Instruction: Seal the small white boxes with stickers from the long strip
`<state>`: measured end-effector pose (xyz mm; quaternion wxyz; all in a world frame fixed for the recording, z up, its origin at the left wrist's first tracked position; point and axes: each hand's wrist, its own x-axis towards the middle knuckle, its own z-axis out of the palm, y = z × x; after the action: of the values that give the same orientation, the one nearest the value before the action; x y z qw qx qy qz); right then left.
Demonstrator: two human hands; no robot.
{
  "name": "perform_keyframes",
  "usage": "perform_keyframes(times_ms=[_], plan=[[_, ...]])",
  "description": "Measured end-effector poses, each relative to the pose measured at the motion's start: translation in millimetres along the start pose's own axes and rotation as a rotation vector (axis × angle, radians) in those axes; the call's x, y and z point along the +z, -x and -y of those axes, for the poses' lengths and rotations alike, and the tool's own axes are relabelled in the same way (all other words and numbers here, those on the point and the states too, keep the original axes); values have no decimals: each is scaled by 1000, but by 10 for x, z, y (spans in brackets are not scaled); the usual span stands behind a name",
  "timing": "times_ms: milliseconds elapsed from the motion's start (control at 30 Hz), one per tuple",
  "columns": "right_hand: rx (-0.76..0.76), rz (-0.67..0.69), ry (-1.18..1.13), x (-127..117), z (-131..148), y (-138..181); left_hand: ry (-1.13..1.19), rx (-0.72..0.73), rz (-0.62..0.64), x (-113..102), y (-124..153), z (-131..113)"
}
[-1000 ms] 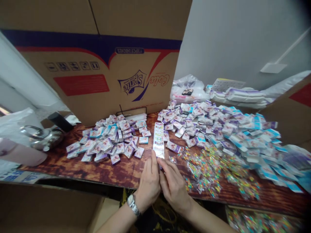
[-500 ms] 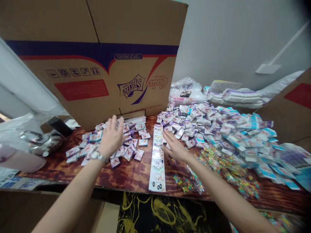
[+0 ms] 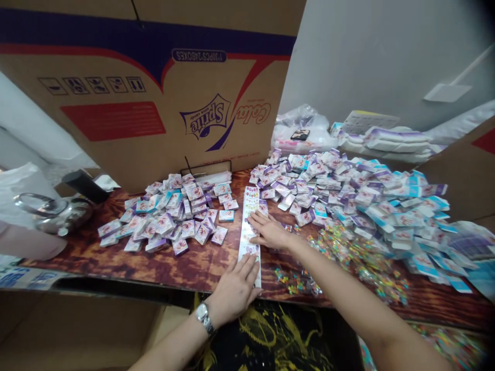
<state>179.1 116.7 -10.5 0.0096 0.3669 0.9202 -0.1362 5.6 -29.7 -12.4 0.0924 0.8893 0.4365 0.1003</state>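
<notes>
A long white sticker strip (image 3: 250,216) lies lengthwise on the brown wooden table (image 3: 201,265). My left hand (image 3: 235,288), with a wristwatch, lies flat on the strip's near end at the table's front edge, fingers stretched out. My right hand (image 3: 268,230) rests flat on the strip's middle, fingers spread. A pile of small purple-and-white packets (image 3: 174,216) sits left of the strip. A bigger heap of packets (image 3: 348,193) spreads to the right.
A large upside-down cardboard box (image 3: 154,87) stands at the back. Small bags of colourful beads (image 3: 348,255) lie right of the strip. A metal kettle (image 3: 54,214) sits at the far left. White plastic bags (image 3: 382,141) lie along the back wall.
My left hand came back from the left packet pile to the strip's near end. My right hand shifted from beside the strip onto its middle.
</notes>
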Motion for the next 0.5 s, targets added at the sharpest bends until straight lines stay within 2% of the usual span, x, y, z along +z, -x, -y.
perform_keyframes(times_ms=[233,433,500], plan=[[-9,-34,17,-5,-4,11,48,10,-64,-87,25,-19],[17,-71,19,51,-61,-47,101,-75,-266,-156,147,136],[31,-76,18,76,-54,-64,81,-48,-271,-117,171,145]])
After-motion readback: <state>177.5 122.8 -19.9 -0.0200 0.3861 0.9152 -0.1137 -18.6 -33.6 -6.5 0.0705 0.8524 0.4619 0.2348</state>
